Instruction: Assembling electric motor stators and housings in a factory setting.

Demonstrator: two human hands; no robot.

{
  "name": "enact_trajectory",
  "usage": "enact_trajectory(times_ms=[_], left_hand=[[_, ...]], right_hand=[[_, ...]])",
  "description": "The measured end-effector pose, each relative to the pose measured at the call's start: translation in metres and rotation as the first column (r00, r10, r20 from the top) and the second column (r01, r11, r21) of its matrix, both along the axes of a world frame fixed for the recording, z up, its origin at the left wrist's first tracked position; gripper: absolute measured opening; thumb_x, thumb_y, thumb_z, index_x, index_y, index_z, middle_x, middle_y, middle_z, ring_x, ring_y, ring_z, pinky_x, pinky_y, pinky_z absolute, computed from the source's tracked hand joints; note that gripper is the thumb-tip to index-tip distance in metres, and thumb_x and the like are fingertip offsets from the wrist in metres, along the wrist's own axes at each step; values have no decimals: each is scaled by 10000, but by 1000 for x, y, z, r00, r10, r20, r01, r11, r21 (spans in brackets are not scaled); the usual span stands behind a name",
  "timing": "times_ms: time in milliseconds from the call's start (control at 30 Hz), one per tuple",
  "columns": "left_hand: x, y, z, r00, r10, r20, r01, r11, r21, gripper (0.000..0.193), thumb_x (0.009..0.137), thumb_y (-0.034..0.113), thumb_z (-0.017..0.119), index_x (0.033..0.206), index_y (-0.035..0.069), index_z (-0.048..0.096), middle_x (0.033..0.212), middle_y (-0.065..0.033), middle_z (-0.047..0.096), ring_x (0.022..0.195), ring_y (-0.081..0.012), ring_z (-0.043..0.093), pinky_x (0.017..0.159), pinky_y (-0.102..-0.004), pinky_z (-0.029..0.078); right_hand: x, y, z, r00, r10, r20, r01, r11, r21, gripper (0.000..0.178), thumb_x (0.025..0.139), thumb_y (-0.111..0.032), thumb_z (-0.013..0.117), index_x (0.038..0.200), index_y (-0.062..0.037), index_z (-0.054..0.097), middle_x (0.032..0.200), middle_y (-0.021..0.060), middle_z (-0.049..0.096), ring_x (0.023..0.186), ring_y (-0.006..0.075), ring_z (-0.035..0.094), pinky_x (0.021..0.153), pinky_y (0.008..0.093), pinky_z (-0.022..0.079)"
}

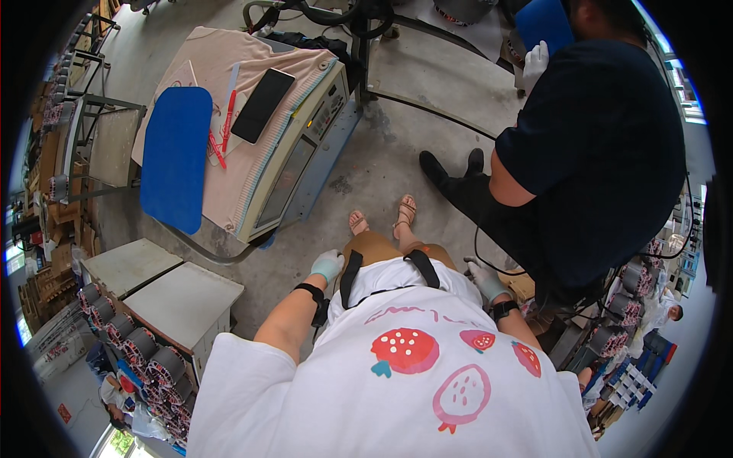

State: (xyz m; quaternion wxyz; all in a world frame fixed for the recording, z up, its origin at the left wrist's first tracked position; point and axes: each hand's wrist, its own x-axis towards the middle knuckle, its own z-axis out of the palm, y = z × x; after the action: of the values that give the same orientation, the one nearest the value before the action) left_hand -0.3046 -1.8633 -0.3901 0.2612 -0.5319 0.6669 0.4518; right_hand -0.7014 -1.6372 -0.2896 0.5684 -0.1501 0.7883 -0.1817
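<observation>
My left hand (328, 265), in a pale thin glove, hangs beside my left thigh, its fingers loose and partly foreshortened; nothing shows in it. On the other side my right hand (486, 278), gloved the same way, hangs by my right hip with fingers apart, holding nothing visible. A thin black cable passes near its fingertips; whether they touch I cannot tell. Ahead on the left stands a boxy machine (301, 164) with a control panel, covered on top by a pinkish cloth (229, 183). A blue board (177, 160), a black phone (263, 105) and red pens (229, 120) lie on the cloth.
Close on my right a person in dark clothes (595, 153) sits, a white-gloved hand at another blue board (544, 27). Metal cabinets (183, 298) stand at my left, beside several motor stators (141, 347). A metal-framed table (435, 84) is ahead. Concrete floor (382, 153) lies between.
</observation>
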Motion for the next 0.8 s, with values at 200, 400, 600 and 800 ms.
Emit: enact_trajectory(times_ms=[200,400,600,800], left_hand=[[3,-1,2,1000,-20,-14,20,1000,-14,425,878,323,451,1114,39,661,1171,-241,632,1102,-411,589,958,-466,457],[-4,-6,3,999,-32,-34,31,999,-31,426,876,323,448,1091,27,666,1148,-255,633,1079,-428,590,952,-483,453],[-4,-3,11,999,-26,-39,27,999,28,465,880,345,434,1165,55,659,1194,-242,624,1127,-408,579,990,-462,447],[-2,-10,-6,995,-45,-86,42,998,-39,437,869,328,447,1092,29,674,1118,-260,644,1074,-432,596,947,-480,468]], right_hand=[[4,-2,1,1000,-25,4,25,1000,9,379,989,-269,458,1301,-81,563,887,53,630,729,106,550,676,263,471],[11,-18,34,998,-48,-43,49,998,31,362,984,-267,463,1264,-70,582,896,97,648,769,150,597,714,289,497],[12,13,-16,994,44,-105,-50,997,-55,339,936,-231,503,1178,-38,642,940,130,675,753,162,648,692,308,529],[31,-12,11,901,378,-214,-405,909,-98,382,930,-297,516,1169,-28,645,1133,221,661,1051,364,630,929,404,482]])
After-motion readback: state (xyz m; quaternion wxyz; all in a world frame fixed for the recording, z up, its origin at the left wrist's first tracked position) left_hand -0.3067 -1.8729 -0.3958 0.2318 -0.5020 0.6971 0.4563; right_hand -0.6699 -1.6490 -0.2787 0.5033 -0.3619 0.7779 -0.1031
